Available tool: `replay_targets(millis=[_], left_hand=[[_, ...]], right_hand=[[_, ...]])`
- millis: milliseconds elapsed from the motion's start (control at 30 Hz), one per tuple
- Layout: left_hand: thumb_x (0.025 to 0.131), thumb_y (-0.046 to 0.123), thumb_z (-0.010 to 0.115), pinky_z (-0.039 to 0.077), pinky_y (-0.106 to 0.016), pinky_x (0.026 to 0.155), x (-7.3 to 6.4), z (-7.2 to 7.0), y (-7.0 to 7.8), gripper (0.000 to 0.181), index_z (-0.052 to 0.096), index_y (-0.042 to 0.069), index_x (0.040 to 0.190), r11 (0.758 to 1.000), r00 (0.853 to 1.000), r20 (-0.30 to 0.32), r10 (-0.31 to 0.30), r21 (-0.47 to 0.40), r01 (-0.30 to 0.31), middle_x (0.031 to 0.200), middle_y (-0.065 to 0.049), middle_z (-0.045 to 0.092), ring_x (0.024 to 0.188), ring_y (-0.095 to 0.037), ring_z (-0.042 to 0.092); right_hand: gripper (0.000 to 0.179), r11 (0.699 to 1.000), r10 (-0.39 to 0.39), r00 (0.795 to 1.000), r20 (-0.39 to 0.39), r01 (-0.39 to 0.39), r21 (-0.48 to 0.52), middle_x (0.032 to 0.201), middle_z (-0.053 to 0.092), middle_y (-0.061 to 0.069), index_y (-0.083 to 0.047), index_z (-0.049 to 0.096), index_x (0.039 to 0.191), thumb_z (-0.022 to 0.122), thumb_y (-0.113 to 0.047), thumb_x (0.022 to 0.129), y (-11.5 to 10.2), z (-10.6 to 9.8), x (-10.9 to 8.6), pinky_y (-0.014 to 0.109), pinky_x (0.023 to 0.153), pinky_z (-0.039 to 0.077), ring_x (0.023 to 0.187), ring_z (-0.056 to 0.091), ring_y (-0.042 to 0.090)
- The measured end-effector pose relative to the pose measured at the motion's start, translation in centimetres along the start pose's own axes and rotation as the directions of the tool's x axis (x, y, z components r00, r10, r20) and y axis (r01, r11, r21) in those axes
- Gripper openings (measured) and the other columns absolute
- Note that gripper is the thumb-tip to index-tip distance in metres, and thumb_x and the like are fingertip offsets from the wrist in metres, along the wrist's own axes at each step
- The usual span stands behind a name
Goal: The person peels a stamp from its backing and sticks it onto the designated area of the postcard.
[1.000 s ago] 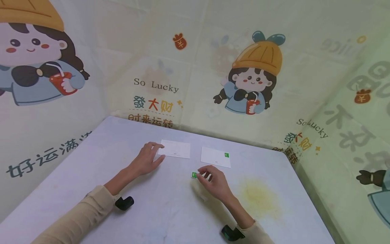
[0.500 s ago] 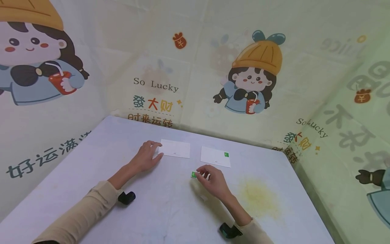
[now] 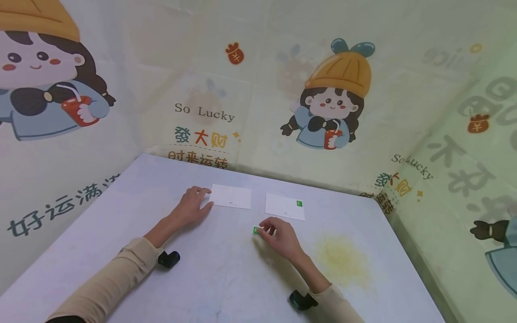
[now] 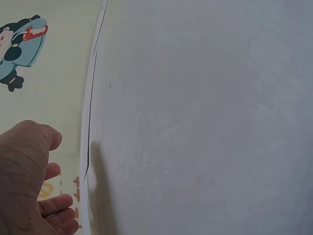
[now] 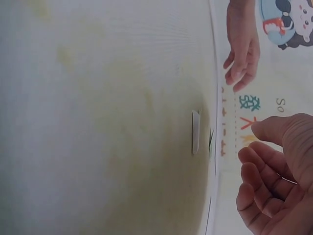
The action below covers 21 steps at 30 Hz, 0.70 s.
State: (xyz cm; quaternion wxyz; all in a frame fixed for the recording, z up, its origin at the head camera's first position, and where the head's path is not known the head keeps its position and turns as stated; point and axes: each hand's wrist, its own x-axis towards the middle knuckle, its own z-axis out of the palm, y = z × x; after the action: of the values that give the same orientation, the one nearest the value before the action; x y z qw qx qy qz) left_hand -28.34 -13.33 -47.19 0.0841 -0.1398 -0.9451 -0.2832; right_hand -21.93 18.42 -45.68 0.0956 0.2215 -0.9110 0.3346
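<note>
While the left hand (image 3: 193,208), fingers relaxed and holding nothing, is at the left edge of the white card (image 3: 231,196), the green stamp (image 3: 255,230) lies on the bench (image 3: 198,280) near the right hand (image 3: 281,237), whose fingers bend loosely around nothing; behind it is the second card (image 3: 281,207), bearing another stamp (image 3: 299,203) at upper right
</note>
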Motion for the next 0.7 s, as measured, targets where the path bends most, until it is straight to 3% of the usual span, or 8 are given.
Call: replay_targets(millis=[400, 700], left_hand=[[0.101, 0.027, 0.060, 0.036, -0.059, 0.108, 0.9, 0.0, -0.3, 0.048, 0.051, 0.000, 0.140, 0.999, 0.999, 0.041, -0.025, 0.027, 0.024, 0.134, -0.029, 0.048, 0.126, -0.043, 0.044], [0.101, 0.027, 0.059, 0.038, -0.060, 0.107, 1.4, 0.1, -0.4, 0.048, 0.051, 0.000, 0.140, 0.997, 0.992, 0.106, -0.072, 0.010, 0.071, 0.136, -0.032, 0.047, 0.127, -0.045, 0.045]], right_hand=[[0.014, 0.998, 0.055, 0.996, 0.073, -0.051, -0.047, 0.080, 0.067, -0.007, -0.010, 0.075, 0.100, 0.077, -0.020, 0.091, -0.1, -0.2, 0.4, 0.023, 0.060, 0.045, 0.068, 0.054, 0.007], [0.017, 0.985, 0.162, 0.979, 0.120, -0.167, 0.034, 0.077, 0.067, -0.003, -0.006, 0.075, 0.098, 0.078, -0.020, 0.089, 0.0, -0.4, 0.8, 0.024, 0.057, 0.042, 0.066, 0.052, 0.010]])
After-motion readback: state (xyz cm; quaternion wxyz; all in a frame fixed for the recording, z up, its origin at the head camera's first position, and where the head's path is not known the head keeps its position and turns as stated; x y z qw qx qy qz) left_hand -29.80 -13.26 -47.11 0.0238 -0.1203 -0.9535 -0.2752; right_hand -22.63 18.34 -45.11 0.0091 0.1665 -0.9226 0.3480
